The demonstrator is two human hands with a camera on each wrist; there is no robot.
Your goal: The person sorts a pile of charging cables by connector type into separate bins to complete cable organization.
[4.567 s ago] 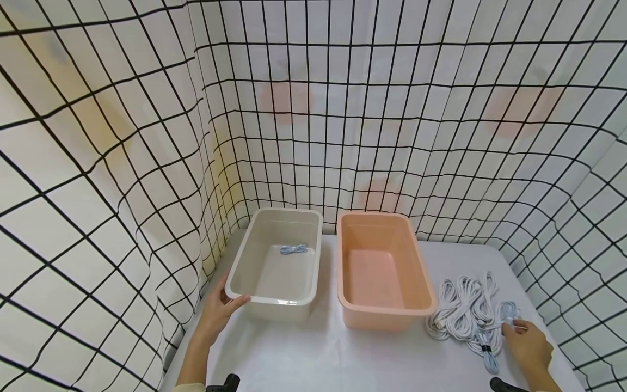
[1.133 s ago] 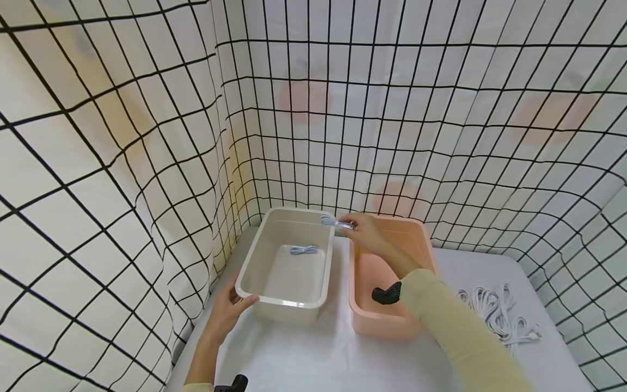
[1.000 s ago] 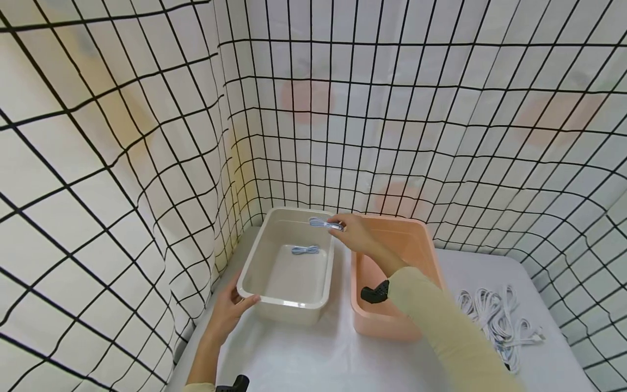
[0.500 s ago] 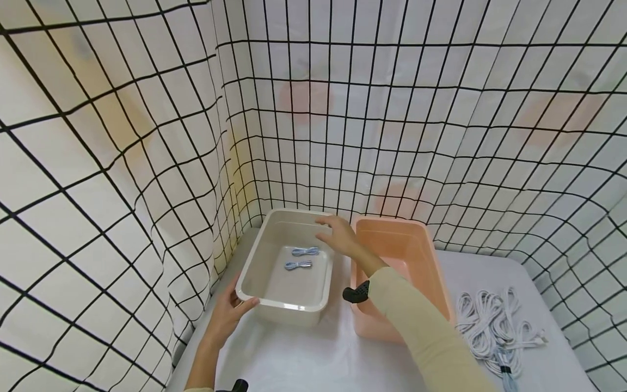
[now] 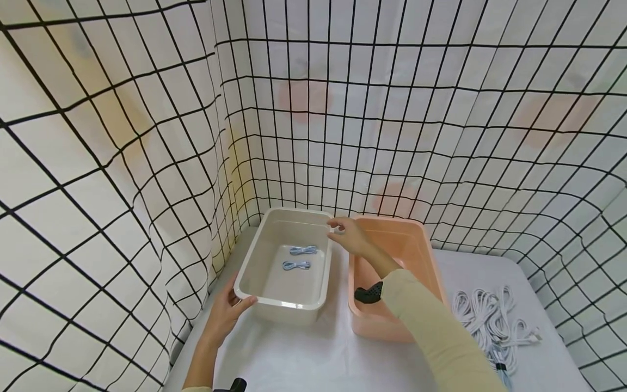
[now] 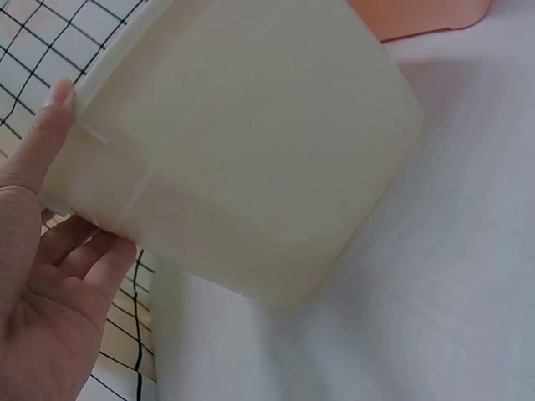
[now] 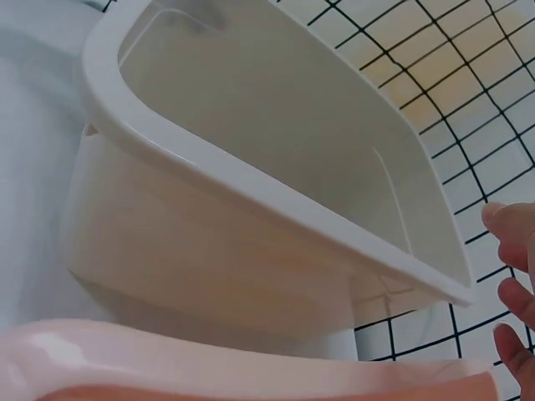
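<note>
My left hand grips the near left corner of the off-white plastic tub, thumb over the rim and fingers against the outer wall, as the left wrist view shows up close. On the tub's floor lie two bundled pale-blue cables, one behind the other. My right hand hovers by the tub's right rim with loosely bent fingers and nothing between them. In the right wrist view its fingertips are beyond the end of the rim.
Under my right forearm stands a peach tub with nothing seen inside. At the right of the white table lie several white coiled cables and a blue one with a black tie. Black wire mesh surrounds the table.
My right hand carried a blue cable bundle from the pile on the right to the off-white tub and let it go there. It has since drawn slightly back right. My left hand kept its grip.
</note>
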